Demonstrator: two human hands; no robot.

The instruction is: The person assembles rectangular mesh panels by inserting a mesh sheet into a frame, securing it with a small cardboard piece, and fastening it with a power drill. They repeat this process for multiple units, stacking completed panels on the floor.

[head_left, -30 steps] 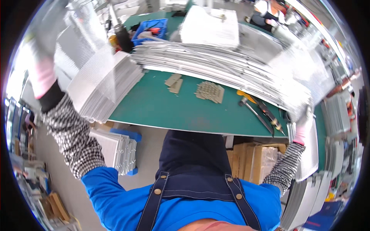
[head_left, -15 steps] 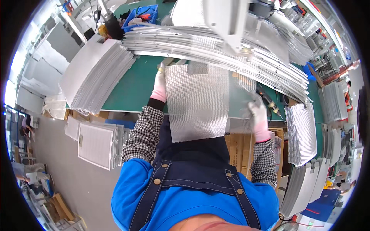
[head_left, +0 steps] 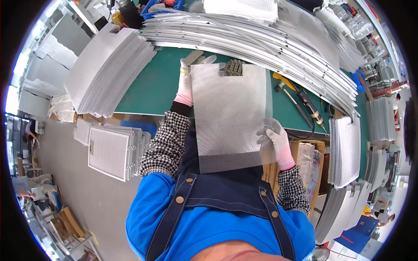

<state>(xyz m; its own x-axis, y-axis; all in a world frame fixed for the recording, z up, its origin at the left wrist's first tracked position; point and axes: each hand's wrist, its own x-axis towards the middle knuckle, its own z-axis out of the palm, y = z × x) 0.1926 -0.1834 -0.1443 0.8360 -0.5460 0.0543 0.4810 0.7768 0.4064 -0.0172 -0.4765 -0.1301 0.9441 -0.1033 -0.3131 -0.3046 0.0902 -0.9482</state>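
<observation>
A silvery metal mesh sheet [head_left: 230,117], notched at its top edge, hangs tilted in front of me over the table's front edge. A second mesh layer shows behind it, offset along the right and lower edges. My left hand [head_left: 185,80], in a white and pink glove, grips the sheet at its upper left edge; some fingers are hidden behind it. My right hand [head_left: 278,141], gloved alike, is closed on the mesh's lower right edge, its fingertips showing through the weave. Past the left hand lie grey flat pieces [head_left: 193,56]; more small parts [head_left: 234,68] show through the notch.
Metal frame strips [head_left: 261,48] are piled across the back of the green table [head_left: 139,98]. Mesh sheet stacks stand left [head_left: 104,71] and right [head_left: 344,152]. A hammer [head_left: 294,102] and a corded power screwdriver [head_left: 311,108] lie right. Below are framed panels [head_left: 109,152] and a cardboard box [head_left: 294,169].
My right hand has come left and down onto the mesh's edge. The sheet has shifted slightly right, and the blurred white object above the strips is gone from view.
</observation>
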